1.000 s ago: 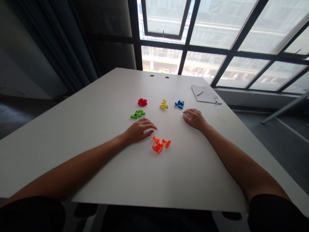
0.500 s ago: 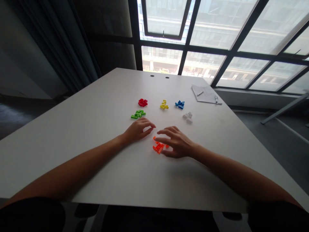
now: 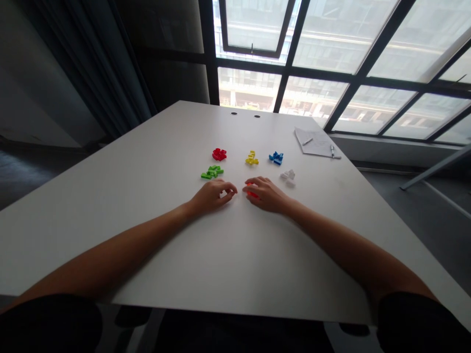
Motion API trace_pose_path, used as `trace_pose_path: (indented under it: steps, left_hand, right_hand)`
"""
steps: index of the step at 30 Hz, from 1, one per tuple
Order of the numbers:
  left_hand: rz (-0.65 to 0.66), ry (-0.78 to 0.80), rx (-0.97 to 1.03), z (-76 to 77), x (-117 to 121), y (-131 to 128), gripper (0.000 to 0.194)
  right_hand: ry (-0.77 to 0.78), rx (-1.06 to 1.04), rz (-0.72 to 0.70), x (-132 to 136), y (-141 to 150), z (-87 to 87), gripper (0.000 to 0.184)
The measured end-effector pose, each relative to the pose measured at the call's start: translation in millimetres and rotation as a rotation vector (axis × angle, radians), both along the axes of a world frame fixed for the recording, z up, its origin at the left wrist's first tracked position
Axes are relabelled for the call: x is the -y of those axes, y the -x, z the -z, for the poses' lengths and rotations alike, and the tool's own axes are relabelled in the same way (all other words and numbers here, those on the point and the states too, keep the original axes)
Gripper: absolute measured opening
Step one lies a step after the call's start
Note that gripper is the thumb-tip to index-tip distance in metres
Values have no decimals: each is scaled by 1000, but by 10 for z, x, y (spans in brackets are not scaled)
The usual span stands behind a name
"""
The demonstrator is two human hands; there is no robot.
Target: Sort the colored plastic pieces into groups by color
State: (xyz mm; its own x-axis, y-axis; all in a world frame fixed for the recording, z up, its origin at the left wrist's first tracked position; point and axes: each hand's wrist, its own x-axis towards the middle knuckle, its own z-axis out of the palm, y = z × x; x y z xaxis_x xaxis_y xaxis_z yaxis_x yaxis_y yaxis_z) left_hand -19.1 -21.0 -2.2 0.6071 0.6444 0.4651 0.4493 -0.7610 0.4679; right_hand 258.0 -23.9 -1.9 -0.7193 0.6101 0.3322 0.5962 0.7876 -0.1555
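Observation:
My right hand [image 3: 268, 195] is curled over the small orange plastic blocks [image 3: 252, 191], which it cups against the white table [image 3: 228, 260]; most of them are hidden under the fingers. Just to the left, my left hand [image 3: 214, 195] rests on the table with bent fingers, its thumb and index tips close together and nothing visible between them. Right behind that hand lies a pile of green blocks [image 3: 212, 171]. A small heap of white blocks [image 3: 288, 176] sits beyond my right hand, to its right.
Farther back are piles of red blocks [image 3: 219, 154], yellow blocks [image 3: 252, 158] and blue blocks [image 3: 275, 158]. A sheet of paper [image 3: 316, 142] with pens on it lies at the right edge. Two round dark holes are near the far edge, before the windows.
My right hand has closed over the orange blocks and moved them forward, away from me, to beside my left hand. The left hand has barely moved.

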Motion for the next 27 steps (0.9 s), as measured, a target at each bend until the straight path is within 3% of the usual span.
trace_pose_path:
  steps: [7, 11, 15, 20, 24, 27]
  left_hand:
    - [57, -6, -71, -20, 17, -5, 18]
    - [85, -19, -92, -30, 20, -11, 18]
    - [86, 4, -95, -27, 16, -1, 18]
    - [98, -16, -128, -9, 19, -4, 20]
    - [116, -44, -176, -10, 38, -28, 21]
    - [119, -52, -201, -20, 47, -40, 21]
  right_hand:
    - [-61, 5, 130, -580, -13, 123, 30]
    - [-97, -7, 127, -628, -1, 130, 34]
    - [-159, -64, 86, -571, -98, 25, 38]
    - [-191, -216, 70, -193, -406, -108, 26]
    - [-67, -167, -5, 416, -559, -23, 20]
    - [4, -85, 122, 674, -554, 83, 28]
